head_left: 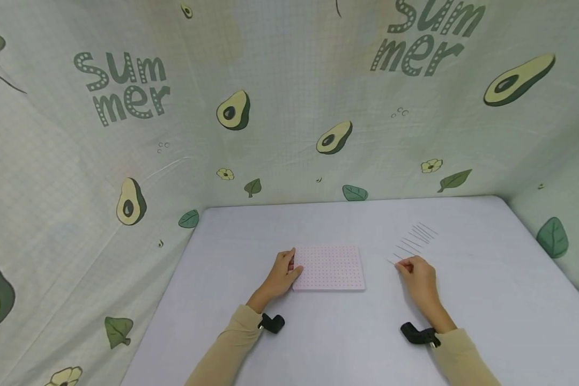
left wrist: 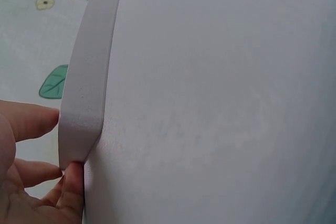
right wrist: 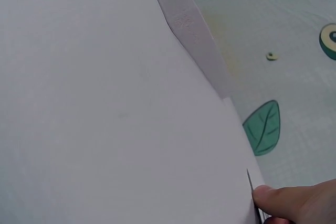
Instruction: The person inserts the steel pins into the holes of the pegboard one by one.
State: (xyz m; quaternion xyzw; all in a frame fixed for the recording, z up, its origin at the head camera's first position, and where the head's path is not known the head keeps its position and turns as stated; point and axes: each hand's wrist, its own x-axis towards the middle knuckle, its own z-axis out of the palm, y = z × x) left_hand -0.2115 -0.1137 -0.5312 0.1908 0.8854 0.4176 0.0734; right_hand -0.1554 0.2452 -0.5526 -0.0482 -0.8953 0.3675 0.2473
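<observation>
The board (head_left: 330,269) lies flat on the white surface (head_left: 313,343), between the two hands, well in from the far and side edges. The left hand (head_left: 282,272) grips it by its left edge, thumb on the near part and fingers farther up. A bare strip of surface separates the board from the sticks (head_left: 406,250), which lie in a slanting row to its right, well short of the surface's rounded far right corner. The right hand (head_left: 418,276) is at the near end of that row, thumb and finger pinching one stick (right wrist: 249,179). Pale printed cloth (head_left: 280,69) rises behind the far edge and along both sides. A black mount sits at each wrist, left (head_left: 272,324) and right (head_left: 417,333), beside the tan sleeves (head_left: 227,348). The board is a pinkish rectangle with a smooth, thick rim and an even grid of dots; the sticks are straight, thin and dark.
</observation>
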